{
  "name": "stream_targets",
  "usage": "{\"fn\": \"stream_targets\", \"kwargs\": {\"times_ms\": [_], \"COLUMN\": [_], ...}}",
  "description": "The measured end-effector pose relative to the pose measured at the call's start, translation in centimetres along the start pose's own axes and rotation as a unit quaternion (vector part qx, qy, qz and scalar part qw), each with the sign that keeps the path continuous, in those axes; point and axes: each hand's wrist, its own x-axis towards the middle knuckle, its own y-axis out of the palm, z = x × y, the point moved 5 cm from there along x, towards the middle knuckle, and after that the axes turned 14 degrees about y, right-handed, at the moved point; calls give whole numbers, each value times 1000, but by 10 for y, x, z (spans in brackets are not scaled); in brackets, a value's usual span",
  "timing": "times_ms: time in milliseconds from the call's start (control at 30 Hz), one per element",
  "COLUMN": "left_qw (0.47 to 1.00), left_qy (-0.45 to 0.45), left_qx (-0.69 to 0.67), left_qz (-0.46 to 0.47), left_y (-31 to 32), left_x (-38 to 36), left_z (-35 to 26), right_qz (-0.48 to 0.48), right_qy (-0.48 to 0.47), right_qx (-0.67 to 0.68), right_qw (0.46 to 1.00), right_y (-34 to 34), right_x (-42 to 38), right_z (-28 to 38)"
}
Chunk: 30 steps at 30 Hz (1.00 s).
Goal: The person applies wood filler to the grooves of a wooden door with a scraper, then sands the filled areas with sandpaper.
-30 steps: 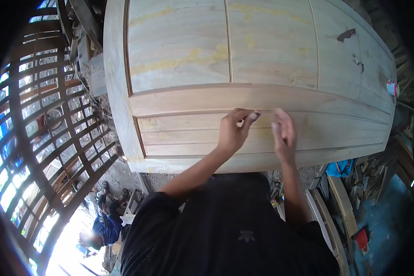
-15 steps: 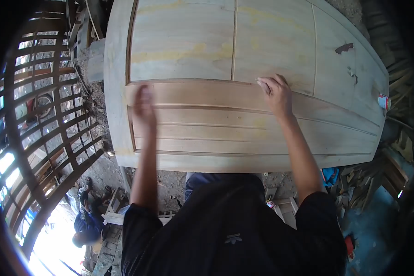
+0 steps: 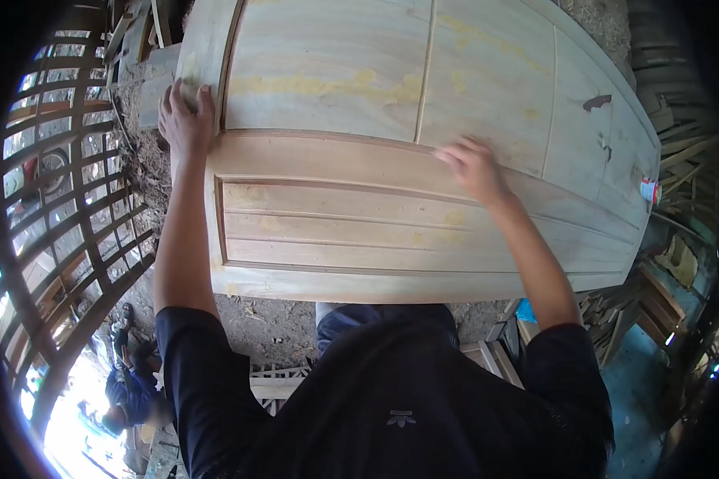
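— Head camera, starting at your left: what is that hand doing?

— Your left hand point(image 3: 185, 116) lies flat on the left edge of the pale, unfinished wooden door point(image 3: 335, 207), which lies flat in front of you. Its fingers point(image 3: 204, 102) are spread and curl over the door's outer stile; they grip nothing else.

— And the door itself?

— It fills the middle of the view, with grooved horizontal boards nearest you and flat upper panels streaked with yellowish filler point(image 3: 319, 86).

— My right hand?

— Your right hand point(image 3: 471, 168) presses on the cross rail just right of the door's centre. It is blurred, with fingers bent down against the wood; you cannot tell from this view whether they pinch anything.

— Anything further right?

— A small red-and-white container point(image 3: 649, 191) sits at the door's far right edge, well apart from both hands. Down at the lower left, another person in blue point(image 3: 128, 387) crouches on the ground beside a dark wooden lattice frame point(image 3: 72, 231).
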Motion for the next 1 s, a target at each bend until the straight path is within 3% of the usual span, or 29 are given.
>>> {"fn": "stream_targets", "kwargs": {"times_ms": [67, 100, 233, 300, 500, 533, 633, 700, 800, 900, 933, 1000], "left_qw": [1000, 1000, 998, 998, 996, 999, 996, 995, 990, 988, 989, 976], "left_qy": [-16, -28, -42, -45, -60, -33, -70, -77, -94, -65, -71, -74], "left_qx": [-4, -7, -22, -18, -54, -16, -42, -46, -101, -130, -117, -147], "left_qz": [-4, -7, 35, 33, 40, 12, 43, 37, 32, 50, 47, 145], "left_y": [2, -1, 0, -5, -1, -5, -3, -6, -2, -13, -25, -31], "left_x": [3, 2, 6, 8, 6, 7, 6, 7, 7, 13, 19, 24], "left_z": [0, 1, 1, 3, 0, -5, -1, 1, 1, 11, 16, 16], "right_qz": [-10, -2, -33, -10, 4, 1, -14, 0, 62, 35, 31, 15], "right_qy": [30, 28, 48, -27, 85, 89, -33, -76, -23, 13, 36, 8], "right_qx": [-43, -42, 15, 44, -36, -7, 63, 89, 63, -8, -23, 3], "right_qw": [999, 999, 998, 999, 996, 996, 997, 993, 996, 999, 999, 1000], "right_y": [-24, -17, 43, 63, 13, 28, 102, 118, 90, 55, 56, 92], "right_x": [-30, -27, 26, 54, -1, 10, 84, 106, 87, 47, 49, 72], "right_z": [-48, -41, 44, 79, 3, 26, 130, 158, 131, 77, 81, 116]}}
